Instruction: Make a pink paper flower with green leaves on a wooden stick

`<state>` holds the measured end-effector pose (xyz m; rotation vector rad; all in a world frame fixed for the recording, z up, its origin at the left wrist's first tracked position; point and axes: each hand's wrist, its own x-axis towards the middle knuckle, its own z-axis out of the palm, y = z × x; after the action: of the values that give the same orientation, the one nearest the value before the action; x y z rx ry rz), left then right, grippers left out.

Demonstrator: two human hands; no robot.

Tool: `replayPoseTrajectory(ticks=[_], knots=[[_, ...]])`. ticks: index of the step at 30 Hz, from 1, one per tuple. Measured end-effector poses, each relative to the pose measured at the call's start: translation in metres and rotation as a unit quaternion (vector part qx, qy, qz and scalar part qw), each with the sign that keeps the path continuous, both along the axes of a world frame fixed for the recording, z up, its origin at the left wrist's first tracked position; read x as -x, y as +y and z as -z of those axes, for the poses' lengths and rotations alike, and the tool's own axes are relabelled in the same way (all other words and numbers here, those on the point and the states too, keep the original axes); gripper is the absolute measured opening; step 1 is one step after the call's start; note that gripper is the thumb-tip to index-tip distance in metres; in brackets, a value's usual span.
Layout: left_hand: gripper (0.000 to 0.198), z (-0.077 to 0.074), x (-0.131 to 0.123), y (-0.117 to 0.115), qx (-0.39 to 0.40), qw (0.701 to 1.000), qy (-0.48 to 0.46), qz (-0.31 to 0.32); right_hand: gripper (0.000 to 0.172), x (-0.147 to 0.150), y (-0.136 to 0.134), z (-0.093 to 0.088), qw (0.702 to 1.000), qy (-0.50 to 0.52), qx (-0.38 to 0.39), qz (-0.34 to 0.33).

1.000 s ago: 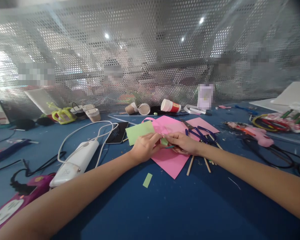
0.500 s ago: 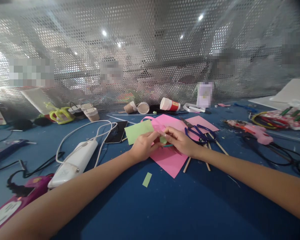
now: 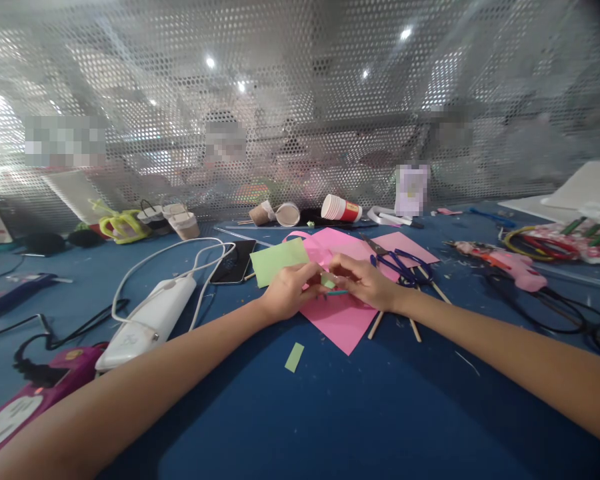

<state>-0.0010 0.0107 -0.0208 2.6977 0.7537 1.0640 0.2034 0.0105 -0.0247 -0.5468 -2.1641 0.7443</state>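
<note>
My left hand [image 3: 291, 292] and my right hand [image 3: 367, 283] meet above the pink paper [image 3: 347, 330], fingers pinched. Between the fingertips both hold a small piece of green paper [image 3: 329, 281], partly covered by the fingers. A thin teal strip [image 3: 337, 293] shows just under it; whether it is held too I cannot tell. Behind my left hand lies a larger green sheet [image 3: 275, 260]. Blue-handled scissors [image 3: 405, 270] rest beside my right hand, over several wooden sticks [image 3: 375, 325]. Nearer to me, a small green paper strip [image 3: 295, 358] lies on the blue table [image 3: 300, 427].
To the left are a phone [image 3: 233, 261], a white power bank [image 3: 150, 323] with a looped cable and a magenta power strip [image 3: 40, 393]. Stacked paper cups [image 3: 340, 208] lie at the back before a perforated metal screen [image 3: 290, 100]. On the right sits a pink glue gun [image 3: 517, 270].
The fingertips have shifted slightly, and my right fingers are more bent. More of the small green paper shows between them. Both hands stay over the pink paper.
</note>
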Motion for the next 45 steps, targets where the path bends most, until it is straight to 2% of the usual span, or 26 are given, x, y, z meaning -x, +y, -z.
replayPoseTrajectory(ticks=[2,5,9,14,20,26,31,41,45], knots=[[0.02,-0.001,0.0,-0.001,0.011,1.0,0.002,0.003,0.024,-0.001,0.0,-0.001,1.0,-0.003,-0.015,0.0],[0.018,-0.002,-0.001,-0.002,0.03,1.0,0.007,0.003,0.022,0.001,-0.001,-0.002,1.0,0.016,0.019,-0.009],[0.017,0.0,-0.001,-0.001,0.024,1.0,-0.002,-0.005,0.025,0.005,-0.003,-0.003,0.991,0.057,0.12,-0.023],[0.02,0.002,-0.001,0.0,0.004,1.0,-0.015,-0.004,0.03,0.009,-0.005,-0.004,0.963,0.074,0.26,-0.005],[0.025,0.003,-0.001,0.001,-0.015,1.0,-0.004,-0.004,0.037,0.013,-0.005,-0.007,0.926,0.103,0.361,0.032],[0.023,0.002,-0.002,0.002,0.001,1.0,-0.004,0.0,0.041,0.014,0.001,-0.001,0.911,0.16,0.374,0.063],[0.02,0.002,-0.002,0.002,0.024,0.999,-0.024,0.023,0.042,0.018,-0.003,0.0,0.895,0.204,0.394,0.053],[0.02,0.001,-0.003,0.002,0.049,0.998,-0.026,0.005,0.042,0.017,-0.005,0.002,0.906,0.232,0.353,0.035],[0.02,0.001,-0.003,0.002,0.047,0.998,-0.036,0.012,0.041,0.017,-0.003,0.002,0.89,0.253,0.379,0.031]])
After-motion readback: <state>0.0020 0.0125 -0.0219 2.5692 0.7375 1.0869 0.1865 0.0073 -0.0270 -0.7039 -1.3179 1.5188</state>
